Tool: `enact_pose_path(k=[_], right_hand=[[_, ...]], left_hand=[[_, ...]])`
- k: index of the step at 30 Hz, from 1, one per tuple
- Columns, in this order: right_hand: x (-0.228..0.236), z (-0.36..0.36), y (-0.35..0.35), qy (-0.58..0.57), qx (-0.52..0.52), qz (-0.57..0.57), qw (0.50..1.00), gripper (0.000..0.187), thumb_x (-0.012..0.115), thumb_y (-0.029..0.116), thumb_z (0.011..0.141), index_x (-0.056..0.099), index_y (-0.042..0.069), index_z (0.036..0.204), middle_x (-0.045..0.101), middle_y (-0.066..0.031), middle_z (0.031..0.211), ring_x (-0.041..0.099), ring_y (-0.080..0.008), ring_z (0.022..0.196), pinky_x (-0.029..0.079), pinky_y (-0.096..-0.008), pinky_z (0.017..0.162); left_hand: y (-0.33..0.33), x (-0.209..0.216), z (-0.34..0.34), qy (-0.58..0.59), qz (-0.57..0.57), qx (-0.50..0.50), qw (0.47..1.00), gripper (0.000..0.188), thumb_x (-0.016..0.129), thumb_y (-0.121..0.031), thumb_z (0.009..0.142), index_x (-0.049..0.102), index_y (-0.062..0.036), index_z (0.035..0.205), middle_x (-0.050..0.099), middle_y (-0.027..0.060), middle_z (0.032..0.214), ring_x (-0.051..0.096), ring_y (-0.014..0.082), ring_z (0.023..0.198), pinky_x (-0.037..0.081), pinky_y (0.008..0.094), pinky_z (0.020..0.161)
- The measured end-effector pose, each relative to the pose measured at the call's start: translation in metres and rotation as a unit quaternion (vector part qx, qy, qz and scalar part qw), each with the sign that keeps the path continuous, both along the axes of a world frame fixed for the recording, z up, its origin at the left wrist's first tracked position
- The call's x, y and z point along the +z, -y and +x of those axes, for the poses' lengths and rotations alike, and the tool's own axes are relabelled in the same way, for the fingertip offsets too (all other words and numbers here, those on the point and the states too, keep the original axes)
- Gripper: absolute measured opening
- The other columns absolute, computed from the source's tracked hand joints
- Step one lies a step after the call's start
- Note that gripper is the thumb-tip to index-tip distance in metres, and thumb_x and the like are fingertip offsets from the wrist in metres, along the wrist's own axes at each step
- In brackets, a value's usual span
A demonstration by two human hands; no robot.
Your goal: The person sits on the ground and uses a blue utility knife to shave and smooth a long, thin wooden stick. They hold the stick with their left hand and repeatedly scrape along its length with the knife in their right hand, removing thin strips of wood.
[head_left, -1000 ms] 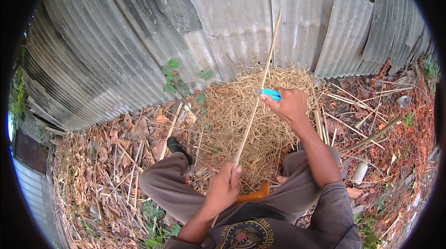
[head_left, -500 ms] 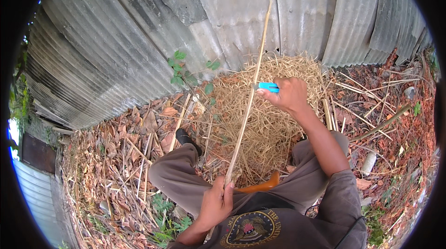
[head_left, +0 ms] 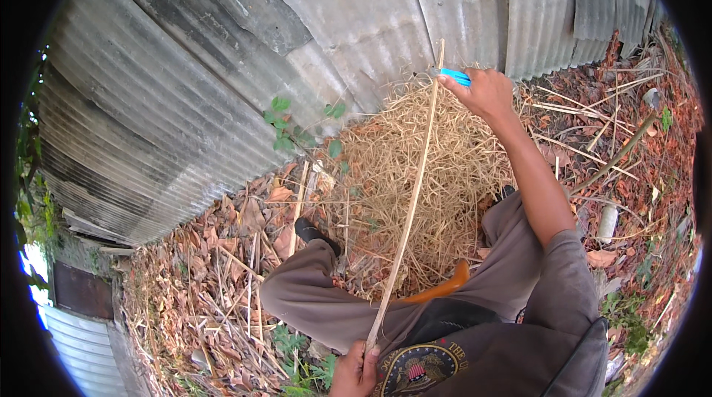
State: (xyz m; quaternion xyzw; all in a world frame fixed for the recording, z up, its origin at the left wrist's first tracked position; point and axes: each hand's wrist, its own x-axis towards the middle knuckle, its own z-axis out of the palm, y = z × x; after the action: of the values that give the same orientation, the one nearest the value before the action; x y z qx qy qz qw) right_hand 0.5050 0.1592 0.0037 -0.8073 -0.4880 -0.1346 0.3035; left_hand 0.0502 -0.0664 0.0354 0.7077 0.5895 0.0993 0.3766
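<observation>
Holds a long pale stick (head_left: 411,215) on a slant, from the left hand (head_left: 354,373) close to the body, up to a little beyond the right hand (head_left: 486,93). Grips the stick near its lower end with the left hand, thumb and fingers clamped around it. Has the right hand well ahead of the left, on an outstretched arm, closed on a blue knife (head_left: 455,77). Holds the knife's grey blade at the stick, just left of the right hand and near the far tip. Cannot tell about any contact between right thumb and stick.

Has knees bent and apart in brown trousers (head_left: 311,289), with a dark shoe (head_left: 317,234) ahead of the left hand and slightly left. Has a curved orange-brown thing (head_left: 437,287), partly hidden, ahead and right of the left hand.

Faces a heap of dry shavings (head_left: 445,152), on the near side of the right hand, and a wall of grey metal sheets (head_left: 356,19) beyond it. Has dry leaves (head_left: 200,271) far left of the left hand, and a pale bottle (head_left: 607,223) right of the right hand and nearer the body.
</observation>
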Motion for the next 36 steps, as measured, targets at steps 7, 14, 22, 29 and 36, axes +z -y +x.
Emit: enact_pose_path(k=[7,14,22,29,36], right_hand=[[-0.002,0.007,0.001,0.041,-0.111,0.023,0.993,0.077,0.043,0.078,0.078,0.067,0.006,0.066,0.06,-0.011,0.052,0.062,-0.0272,0.049,0.045,-0.0386,0.044],[-0.017,-0.113,0.044,0.024,0.27,0.034,0.962,0.066,0.056,0.072,0.075,0.059,0.007,0.059,0.051,-0.0064,0.047,0.054,-0.0243,0.042,0.041,-0.037,0.044],[-0.011,-0.147,0.058,0.048,0.395,0.101,0.912,0.066,0.067,0.072,0.063,0.048,0.01,0.053,0.044,-0.0037,0.044,0.05,-0.0228,0.041,0.039,-0.0355,0.044],[-0.017,-0.132,0.047,0.062,0.35,0.104,0.929,0.069,0.064,0.076,0.062,0.051,0.01,0.048,0.045,-0.0023,0.041,0.051,-0.0197,0.037,0.041,-0.0331,0.042],[-0.008,-0.121,0.043,0.024,0.344,0.052,0.937,0.07,0.061,0.076,0.067,0.049,0.009,0.048,0.046,-0.0054,0.042,0.052,-0.023,0.037,0.04,-0.0365,0.04]], left_hand=[[-0.037,-0.039,-0.009,0.137,-0.047,0.012,0.989,0.025,0.046,-0.024,0.1,0.056,-0.0007,0.093,0.047,0.002,0.057,0.045,0.0096,0.052,0.038,0.028,0.049],[-0.094,-0.046,0.043,0.316,-0.045,-0.019,0.948,0.031,0.036,-0.023,0.103,0.054,-0.0008,0.115,0.039,-0.005,0.061,0.035,0.0037,0.055,0.03,0.0224,0.049],[-0.134,-0.025,0.088,0.208,0.121,-0.045,0.97,0.032,0.048,-0.016,0.098,0.052,0.0034,0.123,0.054,0.0112,0.068,0.055,0.0185,0.059,0.044,0.031,0.056],[-0.14,-0.012,0.101,0.119,0.201,-0.05,0.971,0.036,0.054,-0.01,0.093,0.052,0.0059,0.125,0.063,0.0171,0.08,0.058,0.0195,0.067,0.048,0.0299,0.062],[-0.134,-0.015,0.102,0.099,0.284,-0.076,0.951,0.036,0.059,-0.009,0.088,0.054,0.008,0.12,0.062,0.0245,0.073,0.065,0.0364,0.064,0.05,0.0397,0.056]])
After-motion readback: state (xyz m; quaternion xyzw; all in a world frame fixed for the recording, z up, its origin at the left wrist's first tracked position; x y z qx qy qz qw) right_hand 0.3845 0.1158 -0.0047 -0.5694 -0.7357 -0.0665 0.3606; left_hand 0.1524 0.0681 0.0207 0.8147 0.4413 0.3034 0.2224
